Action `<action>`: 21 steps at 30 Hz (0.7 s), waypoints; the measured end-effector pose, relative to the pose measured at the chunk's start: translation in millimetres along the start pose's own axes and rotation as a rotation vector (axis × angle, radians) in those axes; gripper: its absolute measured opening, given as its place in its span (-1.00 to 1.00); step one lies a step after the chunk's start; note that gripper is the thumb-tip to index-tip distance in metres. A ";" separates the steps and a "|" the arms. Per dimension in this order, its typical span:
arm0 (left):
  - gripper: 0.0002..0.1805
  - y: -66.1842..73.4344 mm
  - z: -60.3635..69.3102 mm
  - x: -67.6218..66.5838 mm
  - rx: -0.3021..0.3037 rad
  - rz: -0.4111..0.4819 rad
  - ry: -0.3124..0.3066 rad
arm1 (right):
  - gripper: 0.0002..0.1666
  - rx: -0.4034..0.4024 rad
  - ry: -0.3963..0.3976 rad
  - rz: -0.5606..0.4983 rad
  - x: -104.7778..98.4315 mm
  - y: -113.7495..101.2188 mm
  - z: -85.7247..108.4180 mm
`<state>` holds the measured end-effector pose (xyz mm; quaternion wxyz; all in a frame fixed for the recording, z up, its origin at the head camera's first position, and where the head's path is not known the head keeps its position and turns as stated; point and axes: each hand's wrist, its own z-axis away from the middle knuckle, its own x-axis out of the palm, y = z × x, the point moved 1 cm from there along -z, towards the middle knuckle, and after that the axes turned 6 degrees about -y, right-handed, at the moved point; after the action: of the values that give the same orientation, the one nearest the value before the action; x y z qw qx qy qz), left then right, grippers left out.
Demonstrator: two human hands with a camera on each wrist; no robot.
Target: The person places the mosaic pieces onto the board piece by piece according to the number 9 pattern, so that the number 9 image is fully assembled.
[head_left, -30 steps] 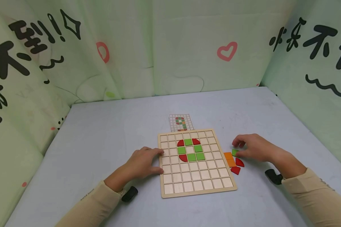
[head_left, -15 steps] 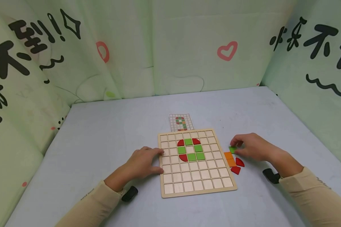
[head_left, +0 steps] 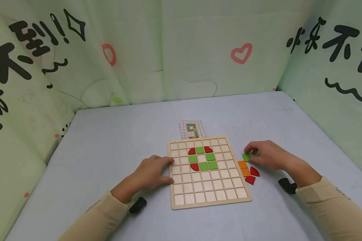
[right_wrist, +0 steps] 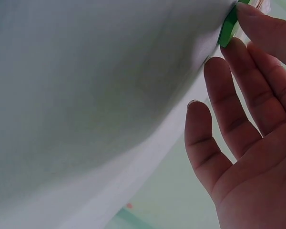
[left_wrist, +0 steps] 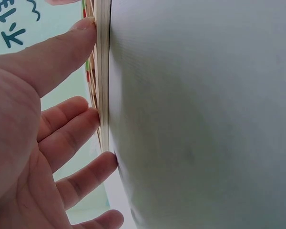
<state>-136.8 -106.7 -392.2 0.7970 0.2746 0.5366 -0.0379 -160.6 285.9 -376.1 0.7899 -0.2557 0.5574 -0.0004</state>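
A square wooden grid board [head_left: 196, 194] lies on the table, with red quarter-round and green square tiles forming a ring in its upper middle. My left hand [head_left: 151, 172] rests against the board's left edge. In the left wrist view the spread fingers [left_wrist: 71, 136] and thumb touch the side of the board. Just off the board's right edge, my right hand [head_left: 269, 154] pinches a green square tile [head_left: 246, 157] between thumb and fingers. The right wrist view shows that green tile [right_wrist: 229, 26] tilted, close to the table top.
Orange square tiles [head_left: 244, 169] lie against the board's right side. Two red quarter-round tiles [head_left: 250, 180] are nearer me. A small printed pattern card [head_left: 184, 134] lies behind the board. A printed curtain [head_left: 193, 40] stands along the table's back edge.
My right hand has shifted slightly left and away from me, and the green tile has moved with it and turned. My left hand and the board stay put.
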 end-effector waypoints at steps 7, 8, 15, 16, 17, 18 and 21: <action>-0.29 -0.2 -1.0 1.0 -0.006 -0.007 -0.001 | -0.74 -0.002 0.004 -0.005 0.7 -0.9 -2.2; -0.30 -0.3 -1.0 1.1 -0.006 -0.008 0.000 | -0.74 -0.003 0.004 -0.005 0.8 -1.1 -2.7; -0.29 -1.3 -0.9 1.1 0.001 -0.004 0.008 | -0.76 -0.021 0.026 0.011 0.4 -1.7 -4.3; -0.29 -1.3 -0.9 1.1 0.002 -0.002 0.008 | -0.76 -0.021 0.029 0.014 0.2 -1.5 -4.1; -0.29 -1.4 -1.0 1.1 0.003 0.000 0.008 | -0.75 -0.023 0.029 0.017 -0.2 -1.6 -4.0; -0.29 -1.4 -1.0 1.1 0.004 0.002 0.008 | -0.74 -0.024 0.027 0.020 -0.6 -1.6 -3.9; -0.29 -1.2 -0.8 1.0 0.006 0.006 0.009 | -0.73 -0.020 0.018 0.027 -1.7 -2.7 -4.5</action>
<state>-137.5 -107.1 -393.7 0.7938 0.2788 0.5393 -0.0359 -164.5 282.2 -374.6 0.7821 -0.2563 0.5679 0.0135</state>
